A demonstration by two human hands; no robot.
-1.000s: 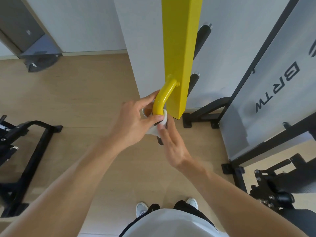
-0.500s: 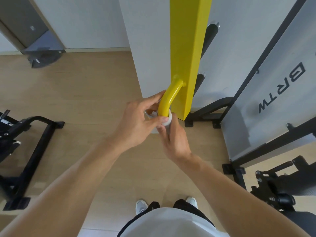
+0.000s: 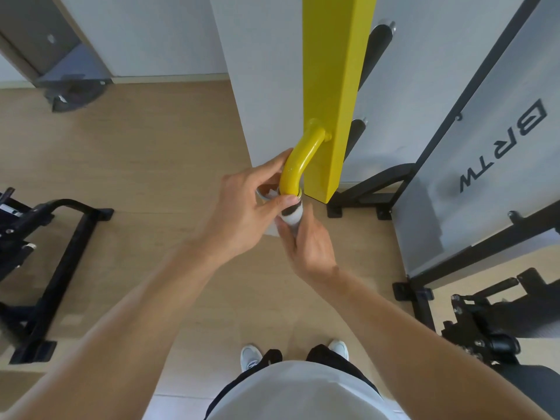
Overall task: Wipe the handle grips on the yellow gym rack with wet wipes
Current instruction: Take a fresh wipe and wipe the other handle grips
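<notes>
A glossy yellow curved metal handle (image 3: 298,165) ends in a black grip wrapped in white wet wipe (image 3: 291,216); left hand (image 3: 245,213) and right hand (image 3: 312,247) pinch it.

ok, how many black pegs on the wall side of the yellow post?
2. The upper peg juts out near the top of the yellow post; the lower peg sits level with the yellow handle. The post may hide others.
</notes>
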